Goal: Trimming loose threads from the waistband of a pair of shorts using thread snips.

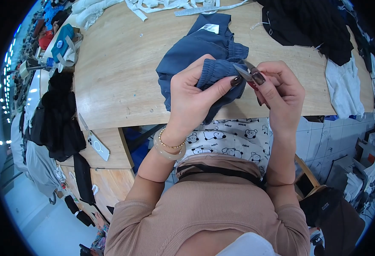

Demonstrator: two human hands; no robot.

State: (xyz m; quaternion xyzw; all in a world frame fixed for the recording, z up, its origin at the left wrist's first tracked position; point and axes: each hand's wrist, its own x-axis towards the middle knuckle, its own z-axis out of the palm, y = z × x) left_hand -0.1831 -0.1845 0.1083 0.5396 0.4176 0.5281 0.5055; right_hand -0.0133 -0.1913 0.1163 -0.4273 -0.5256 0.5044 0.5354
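A dark blue garment (187,53) with gathered elastic edges and a white label lies bunched near the front edge of the wooden table. My left hand (196,91) is closed on one gathered edge, thumb on top, lifting it a little off the table. In my right hand (280,91) is a pair of thread snips (243,73), gripped between thumb and fingers. Its two pointed blades are apart and touch or nearly touch the gathered edge beside my left thumb. The handle end is mostly hidden by my fingers.
Behind the garment, white strips (174,6) lie along the table's far side. Black garments (311,25) are piled at the far right, with white cloth (343,87) hanging below. At the left, a phone (98,146) rests by the table's edge, near black cloth (57,113).
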